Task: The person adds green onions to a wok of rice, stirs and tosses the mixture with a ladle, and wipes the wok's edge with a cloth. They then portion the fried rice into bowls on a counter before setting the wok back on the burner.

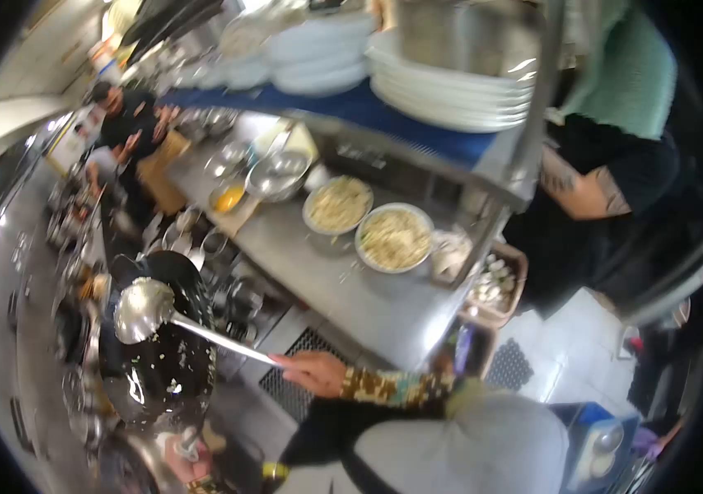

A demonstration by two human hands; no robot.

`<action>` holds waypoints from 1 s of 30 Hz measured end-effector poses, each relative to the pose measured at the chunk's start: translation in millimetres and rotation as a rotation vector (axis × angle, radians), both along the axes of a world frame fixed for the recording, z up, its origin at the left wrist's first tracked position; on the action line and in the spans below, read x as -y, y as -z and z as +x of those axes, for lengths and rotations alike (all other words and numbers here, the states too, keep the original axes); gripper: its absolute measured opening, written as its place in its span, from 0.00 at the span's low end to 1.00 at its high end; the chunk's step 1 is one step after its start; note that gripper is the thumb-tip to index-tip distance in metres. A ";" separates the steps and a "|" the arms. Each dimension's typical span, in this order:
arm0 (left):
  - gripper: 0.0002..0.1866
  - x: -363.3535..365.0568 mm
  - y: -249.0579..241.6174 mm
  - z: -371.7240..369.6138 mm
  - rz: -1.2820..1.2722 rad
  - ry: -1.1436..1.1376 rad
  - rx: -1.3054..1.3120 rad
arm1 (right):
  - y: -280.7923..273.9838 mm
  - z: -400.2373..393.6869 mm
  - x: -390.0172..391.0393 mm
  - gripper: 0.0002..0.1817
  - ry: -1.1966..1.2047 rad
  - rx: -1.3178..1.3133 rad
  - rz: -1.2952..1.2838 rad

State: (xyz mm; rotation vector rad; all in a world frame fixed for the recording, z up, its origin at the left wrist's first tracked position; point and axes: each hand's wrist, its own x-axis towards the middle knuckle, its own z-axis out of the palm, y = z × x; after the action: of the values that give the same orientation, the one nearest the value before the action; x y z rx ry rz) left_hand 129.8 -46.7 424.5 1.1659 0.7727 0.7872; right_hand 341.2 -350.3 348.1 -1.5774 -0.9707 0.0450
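Observation:
My right hand [314, 372] is closed around the handle of a large metal ladle [144, 310], its bowl held over a black wok [162, 375]. Bits of food cling to the ladle's bowl. Small pale and green scraps are scattered over the wok's dark, shiny inside. At the wok's near edge, low in the view, my left hand [189, 457] grips a pale, crumpled cloth [190, 443] against the wok's rim or handle. The exact hold is partly hidden.
On the steel counter [326, 280] stand two bowls of pale shredded food [395, 237], a metal bowl [278, 174] and a yellow-filled container [226, 198]. Stacked plates [450, 86] sit on a shelf above. A person [133, 123] stands far left, another [607, 189] at right.

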 end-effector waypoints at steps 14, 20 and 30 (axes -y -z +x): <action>0.14 -149.2 65.3 -231.3 0.707 -0.569 -0.709 | 4.1 -9.1 -165.2 0.26 -0.322 -0.056 -0.184; 0.06 -256.0 104.4 -255.7 -0.293 -0.754 0.455 | -3.2 -21.1 -306.4 0.27 -0.518 -0.071 -0.371; 0.08 -369.6 170.9 -288.0 -0.177 -0.883 0.247 | -54.3 -159.7 -528.9 0.35 -1.292 0.003 -0.409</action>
State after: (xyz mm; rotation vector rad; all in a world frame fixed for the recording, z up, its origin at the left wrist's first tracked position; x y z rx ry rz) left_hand -158.2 322.9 253.6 0.5143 1.1305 1.5196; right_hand 181.6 178.6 402.5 -1.0309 -1.9129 1.1849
